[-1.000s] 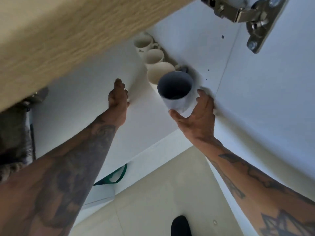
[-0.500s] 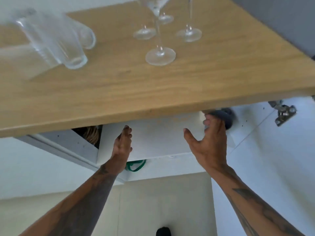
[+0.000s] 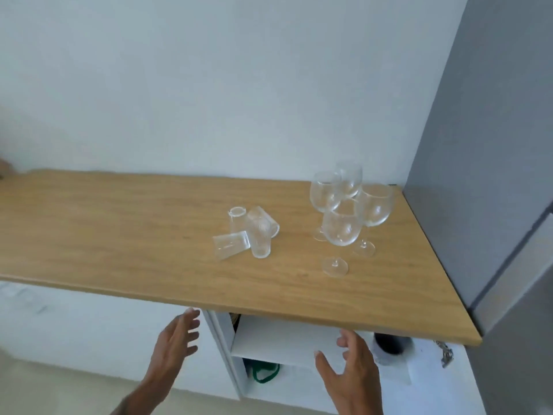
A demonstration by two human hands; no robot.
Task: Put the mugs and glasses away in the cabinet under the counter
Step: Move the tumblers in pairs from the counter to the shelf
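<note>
Several clear wine glasses point(image 3: 344, 211) stand upright in a cluster on the wooden counter point(image 3: 149, 229), towards its right end. Left of them, several small clear tumblers point(image 3: 247, 233) lie or stand bunched together; at least two lie on their sides. Below the counter's front edge the cabinet point(image 3: 287, 339) is open, with a white shelf showing. A grey mug point(image 3: 389, 344) sits at the shelf's right end, mostly hidden under the counter. My left hand point(image 3: 175, 345) and my right hand point(image 3: 348, 369) hang in front of the cabinet, fingers spread, holding nothing.
A tall grey appliance point(image 3: 493, 175) closes off the counter's right end. The open white cabinet door point(image 3: 434, 384) with its metal hinge point(image 3: 446, 353) stands at the lower right. Something green point(image 3: 264, 372) lies on the lower shelf. A white wall rises behind the counter.
My right hand has let go of the grey mug on the shelf. Both hands have drawn back out of the cabinet, and my view has lifted from inside the cabinet to the countertop.
</note>
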